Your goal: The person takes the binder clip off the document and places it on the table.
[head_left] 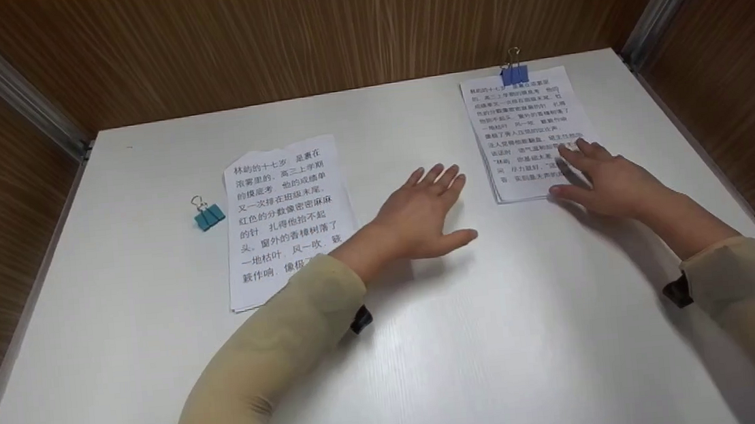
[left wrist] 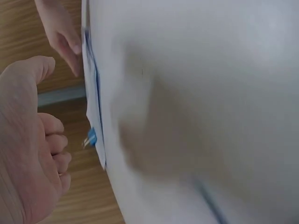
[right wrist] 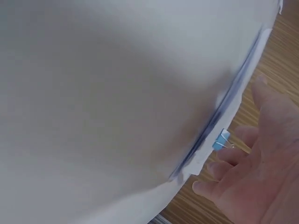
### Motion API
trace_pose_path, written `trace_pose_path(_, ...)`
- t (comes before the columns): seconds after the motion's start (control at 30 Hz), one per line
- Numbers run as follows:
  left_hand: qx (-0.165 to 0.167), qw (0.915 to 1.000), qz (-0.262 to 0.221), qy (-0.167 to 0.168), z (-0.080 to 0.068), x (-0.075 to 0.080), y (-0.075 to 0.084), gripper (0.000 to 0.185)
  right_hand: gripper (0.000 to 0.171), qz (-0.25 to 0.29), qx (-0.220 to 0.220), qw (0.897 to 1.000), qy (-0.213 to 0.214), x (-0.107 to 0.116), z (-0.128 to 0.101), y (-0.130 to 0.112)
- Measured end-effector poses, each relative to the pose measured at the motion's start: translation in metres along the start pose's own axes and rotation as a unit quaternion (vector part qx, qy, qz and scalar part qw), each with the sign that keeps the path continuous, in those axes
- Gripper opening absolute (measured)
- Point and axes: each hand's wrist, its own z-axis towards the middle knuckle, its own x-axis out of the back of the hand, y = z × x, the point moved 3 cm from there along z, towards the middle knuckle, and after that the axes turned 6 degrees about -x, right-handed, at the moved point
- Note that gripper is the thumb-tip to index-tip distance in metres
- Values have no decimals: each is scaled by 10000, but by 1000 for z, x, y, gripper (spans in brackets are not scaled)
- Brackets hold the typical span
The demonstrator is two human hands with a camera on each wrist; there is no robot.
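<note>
My left hand (head_left: 419,215) is held above the white table between two stacks of printed paper, fingers extended and thumb out, holding nothing. My right hand (head_left: 610,181) has its fingers spread over the lower right corner of the right-hand paper stack (head_left: 521,134); contact is hard to tell. A blue-purple binder clip (head_left: 514,75) grips that stack's top edge, its wire handles pointing up. In the right wrist view the clip (right wrist: 221,139) shows beyond my fingers. The other paper stack (head_left: 281,207) lies left, unclipped, its lower right covered by my left forearm.
A teal binder clip (head_left: 209,217) lies on the table (head_left: 459,362) just left of the unclipped stack. Wood-grain panels (head_left: 334,31) stand behind the table and along both sides, with metal posts at the back corners.
</note>
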Motion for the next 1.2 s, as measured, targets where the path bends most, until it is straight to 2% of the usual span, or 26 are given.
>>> trace_pose_path(0.2, -143, 9998, 88, -136, 30, -15, 20, 95, 95, -100, -2, 9994, -328, -10, -1, 5)
trace_pose_path(0.47, -118, 9996, 49, -248, 48, -26, 26, 95, 96, -231, -199, 9987, -398, -12, -1, 4)
trace_pose_path(0.8, -203, 9987, -5, -465, 51, -35, 28, 91, 96, -137, -141, 9992, -361, -16, -1, -2)
trace_pose_path(1.0, -288, 9982, -41, -520, 48, -30, 25, 91, 97, -235, 11, 9994, -267, -19, -1, -13)
trace_pose_path(1.2, -353, 9979, -124, -530, 39, -25, 22, 88, 97, -369, 157, 9989, -237, -24, -6, -29)
